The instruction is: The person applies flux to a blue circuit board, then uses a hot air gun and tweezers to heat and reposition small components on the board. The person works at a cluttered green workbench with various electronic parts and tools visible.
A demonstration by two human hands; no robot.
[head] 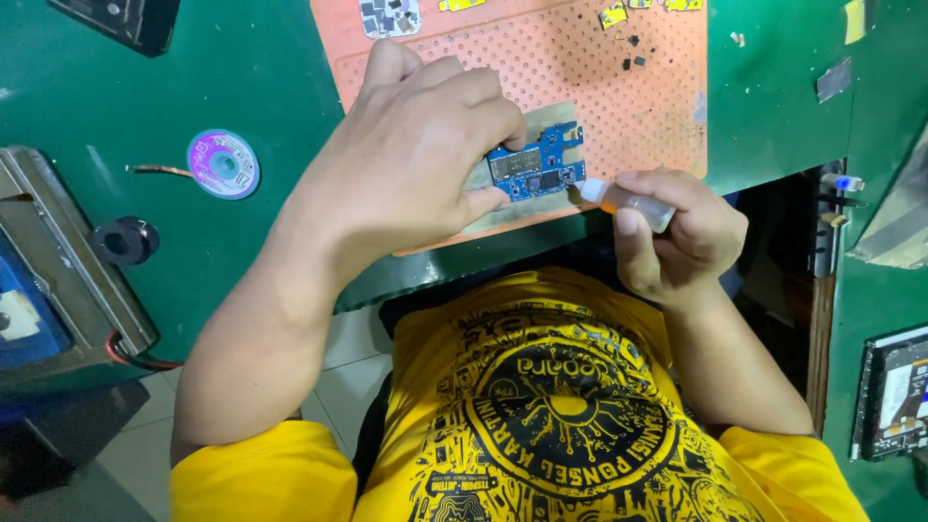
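Left hand (416, 145) pinning blue circuit board (537, 161) | right hand (677, 232) clasping small dropper bottle (626, 200) | board likely light, stiff, fragile; best held by edges

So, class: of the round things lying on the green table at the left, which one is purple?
The flat reel with a copper strand trailing from it is purple; the smaller ring below it, nearer the metal box, is black.

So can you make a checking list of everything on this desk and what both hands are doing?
Surface: green bench with an orange perforated mat.
Job's things: small blue circuit board on the mat; small clear tube with white tip.
Clutter: purple wick spool, black ring, loose chips on the mat.
Hands: left hand pins the board; right hand grips the tube.
Cables: red wire at the left.
Surroundings: yellow shirt, tiled floor.
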